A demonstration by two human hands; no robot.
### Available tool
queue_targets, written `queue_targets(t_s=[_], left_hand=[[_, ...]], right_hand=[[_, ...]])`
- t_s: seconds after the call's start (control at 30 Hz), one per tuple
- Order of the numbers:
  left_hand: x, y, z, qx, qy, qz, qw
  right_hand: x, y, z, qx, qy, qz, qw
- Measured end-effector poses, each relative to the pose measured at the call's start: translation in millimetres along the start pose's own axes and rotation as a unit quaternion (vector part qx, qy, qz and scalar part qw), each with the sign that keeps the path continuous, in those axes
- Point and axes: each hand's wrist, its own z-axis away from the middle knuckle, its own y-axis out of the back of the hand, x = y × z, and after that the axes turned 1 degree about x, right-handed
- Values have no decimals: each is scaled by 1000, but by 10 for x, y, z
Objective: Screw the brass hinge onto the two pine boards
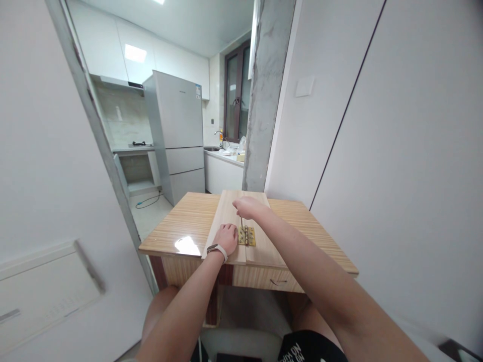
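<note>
My right hand (pixel 247 207) is closed around the top of a screwdriver (pixel 242 222), whose handle is hidden in the fist. The thin metal shaft points down onto the left leaf of a brass hinge (pixel 247 236). That hinge spans the seam between two pale wooden boards, the left board (pixel 223 215) and the right board (pixel 265 252). Flat on the left board, just beside the hinge, rests my left hand (pixel 227 237), fingers stretched forward and holding nothing. A band with a dark face circles the left wrist.
Beneath the boards stands a wood-grain table (pixel 192 213) with a drawer handle (pixel 278 282) at its front. White walls flank it. Beyond the doorway are a grey refrigerator (pixel 183 115), a sink counter (pixel 224 168) and a cable (pixel 149 202) on the floor.
</note>
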Motion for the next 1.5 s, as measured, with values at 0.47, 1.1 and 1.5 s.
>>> queue_targets(t_s=[0.47, 1.1, 1.5], left_hand=[[375, 625, -492, 109, -127, 276, 946], [372, 603, -777, 113, -77, 266, 954], [369, 622, -840, 126, -89, 251, 956]], right_hand=[[235, -337, 162, 141, -135, -155, 968], [-144, -1431, 896, 141, -107, -264, 948], [-127, -1825, 763, 159, -111, -251, 948]])
